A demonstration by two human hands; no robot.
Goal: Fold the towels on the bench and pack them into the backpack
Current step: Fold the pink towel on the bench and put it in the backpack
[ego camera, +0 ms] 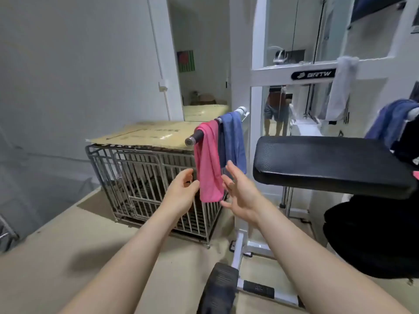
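A pink towel (208, 164) hangs over the end of a bar (192, 139) on the white gym machine, with a blue towel (233, 141) draped beside it. My left hand (181, 191) is at the pink towel's left edge, fingers loosely curled and touching or nearly touching the cloth. My right hand (238, 193) is spread with straight fingers at the towel's right lower edge, holding nothing. Another blue towel (392, 121) and a white towel (342, 87) hang at the right. A black bag-like mass, possibly the backpack (371, 239), sits below the black bench pad (328, 162).
A metal wire cage (154, 189) topped with a cardboard sheet stands on the floor just behind the hanging towels. The white machine frame (240, 248) and a black foot pad (220, 288) lie low in front. A mirror at the back reflects a person's legs.
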